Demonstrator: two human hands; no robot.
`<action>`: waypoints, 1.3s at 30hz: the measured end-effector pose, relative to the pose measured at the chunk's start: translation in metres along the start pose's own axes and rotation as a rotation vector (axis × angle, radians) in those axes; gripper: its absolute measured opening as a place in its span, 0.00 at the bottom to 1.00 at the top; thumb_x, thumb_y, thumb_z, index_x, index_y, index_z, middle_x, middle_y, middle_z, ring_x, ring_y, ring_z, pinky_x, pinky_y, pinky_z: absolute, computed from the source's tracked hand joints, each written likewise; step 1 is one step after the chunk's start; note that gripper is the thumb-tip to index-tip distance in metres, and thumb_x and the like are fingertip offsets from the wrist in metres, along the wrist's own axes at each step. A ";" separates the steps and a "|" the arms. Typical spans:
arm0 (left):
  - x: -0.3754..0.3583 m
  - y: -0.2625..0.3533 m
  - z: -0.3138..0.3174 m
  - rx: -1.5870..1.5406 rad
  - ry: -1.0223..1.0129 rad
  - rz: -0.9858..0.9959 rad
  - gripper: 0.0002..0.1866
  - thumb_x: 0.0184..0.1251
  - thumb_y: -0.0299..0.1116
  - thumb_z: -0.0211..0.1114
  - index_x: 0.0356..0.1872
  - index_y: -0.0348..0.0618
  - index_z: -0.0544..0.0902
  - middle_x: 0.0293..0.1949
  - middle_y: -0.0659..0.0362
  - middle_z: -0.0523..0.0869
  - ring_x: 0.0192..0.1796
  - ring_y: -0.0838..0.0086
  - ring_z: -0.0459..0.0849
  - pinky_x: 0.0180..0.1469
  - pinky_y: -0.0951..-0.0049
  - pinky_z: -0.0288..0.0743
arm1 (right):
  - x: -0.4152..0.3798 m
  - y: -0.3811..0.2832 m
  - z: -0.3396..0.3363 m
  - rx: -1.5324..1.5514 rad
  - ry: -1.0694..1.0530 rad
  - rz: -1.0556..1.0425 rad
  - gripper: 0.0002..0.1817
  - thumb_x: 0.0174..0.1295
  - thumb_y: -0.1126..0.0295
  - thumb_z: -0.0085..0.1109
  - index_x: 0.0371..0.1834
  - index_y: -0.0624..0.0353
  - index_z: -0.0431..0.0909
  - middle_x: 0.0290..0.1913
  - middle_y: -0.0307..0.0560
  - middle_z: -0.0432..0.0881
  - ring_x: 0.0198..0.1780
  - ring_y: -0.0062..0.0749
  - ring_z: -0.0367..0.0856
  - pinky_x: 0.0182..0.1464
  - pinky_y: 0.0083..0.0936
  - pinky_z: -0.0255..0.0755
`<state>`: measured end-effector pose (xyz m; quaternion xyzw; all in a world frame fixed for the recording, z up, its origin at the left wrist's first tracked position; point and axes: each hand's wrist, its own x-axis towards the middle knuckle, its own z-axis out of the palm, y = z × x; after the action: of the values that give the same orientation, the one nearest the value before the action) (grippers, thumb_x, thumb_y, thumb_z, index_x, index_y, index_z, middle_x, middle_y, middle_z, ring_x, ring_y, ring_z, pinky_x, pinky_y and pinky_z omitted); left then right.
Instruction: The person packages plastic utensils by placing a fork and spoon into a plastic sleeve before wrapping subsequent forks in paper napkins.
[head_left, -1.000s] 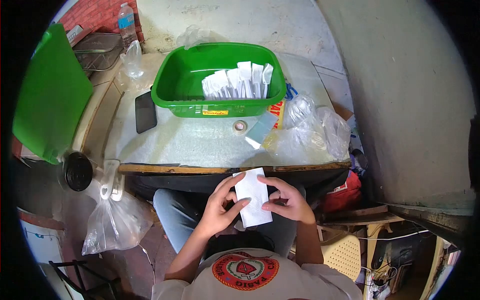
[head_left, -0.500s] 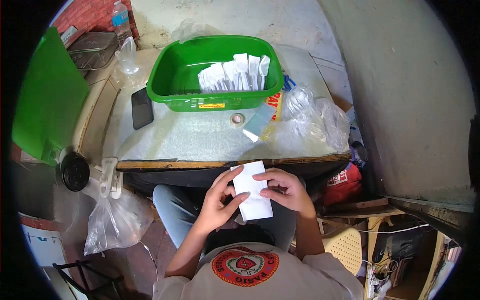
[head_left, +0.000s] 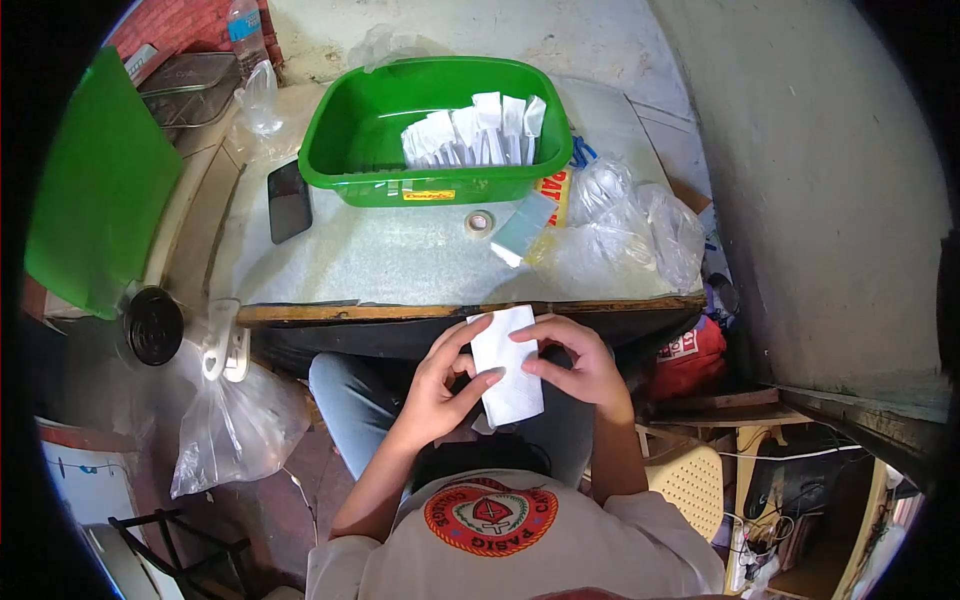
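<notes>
A folded white paper napkin (head_left: 508, 350) is held over my lap, just in front of the table edge. My left hand (head_left: 437, 392) grips its left side, the thumb lying on the front face. On the opposite side my right hand (head_left: 583, 370) pinches it between thumb and fingers. Whatever lies behind the napkin is hidden, apart from a small pale corner below it. Several white paper-wrapped bundles (head_left: 490, 125) lean in a row inside a green plastic basin (head_left: 350, 185) on the table.
On the table (head_left: 380, 260) lie a phone (head_left: 289, 203), a tape roll (head_left: 480, 222), clear plastic sleeves (head_left: 523, 228) and plastic bags (head_left: 610, 235). A water bottle (head_left: 246, 40) stands at the back left. A clear bag (head_left: 240, 430) hangs at the left edge.
The view has tilted slightly, so the basin and table sit a little higher in it. Both hands keep their grip on the napkin, with only slight finger movement.
</notes>
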<state>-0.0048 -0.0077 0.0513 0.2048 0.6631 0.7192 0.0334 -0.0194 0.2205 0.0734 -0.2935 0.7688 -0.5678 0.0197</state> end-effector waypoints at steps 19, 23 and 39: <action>0.001 0.005 -0.004 -0.014 -0.049 0.027 0.40 0.59 0.15 0.68 0.73 0.38 0.62 0.70 0.49 0.64 0.39 0.86 0.82 0.48 0.80 0.76 | 0.000 -0.006 0.007 0.297 0.092 0.205 0.35 0.59 0.84 0.64 0.71 0.59 0.66 0.65 0.44 0.69 0.35 0.11 0.75 0.37 0.12 0.71; 0.000 0.010 -0.006 -0.086 -0.065 -0.024 0.41 0.58 0.13 0.68 0.73 0.38 0.62 0.70 0.50 0.63 0.39 0.83 0.82 0.44 0.81 0.77 | 0.001 -0.010 0.002 0.297 0.040 0.203 0.40 0.53 0.85 0.68 0.71 0.63 0.64 0.68 0.45 0.67 0.30 0.12 0.75 0.32 0.12 0.68; 0.006 0.003 -0.012 -0.013 -0.012 -0.009 0.44 0.55 0.12 0.69 0.74 0.40 0.60 0.74 0.48 0.59 0.35 0.86 0.80 0.43 0.83 0.76 | -0.004 -0.005 0.006 0.324 -0.026 0.282 0.16 0.63 0.82 0.61 0.55 0.65 0.79 0.45 0.39 0.81 0.40 0.15 0.77 0.37 0.17 0.71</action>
<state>-0.0136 -0.0176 0.0548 0.2061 0.6591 0.7221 0.0420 -0.0113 0.2164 0.0746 -0.1833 0.7006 -0.6718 0.1555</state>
